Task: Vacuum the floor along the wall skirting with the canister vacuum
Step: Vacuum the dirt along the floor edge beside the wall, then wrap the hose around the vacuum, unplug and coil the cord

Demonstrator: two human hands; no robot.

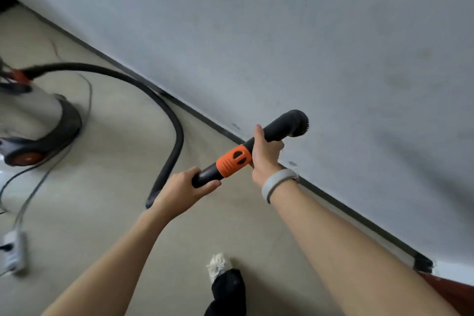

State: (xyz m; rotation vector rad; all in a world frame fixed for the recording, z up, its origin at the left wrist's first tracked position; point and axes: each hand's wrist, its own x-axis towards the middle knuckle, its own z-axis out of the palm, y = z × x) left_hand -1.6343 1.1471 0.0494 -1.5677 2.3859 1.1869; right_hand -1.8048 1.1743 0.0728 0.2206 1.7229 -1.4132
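We're gripping the wand (232, 160) w/ both hands: left hand (183, 188) wrapping the hose end, right hand (265, 154) curling just past the orange collar (233, 161) for steering. Brush nozzle (297, 123) is hovering beyond the right hand, above the skirting (205, 118). Canister vacuum (38, 126) is sitting well left of the left hand, hose (154, 95) looping between.

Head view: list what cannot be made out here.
- Canister vacuum: cut off by the left edge and motion-blurred; its top is unseen.
- Brush nozzle: its opening faces away, so contact with the wall cannot be told.
- Hose: its end is hidden behind the left hand.
- White box on the floor: too blurred to identify.
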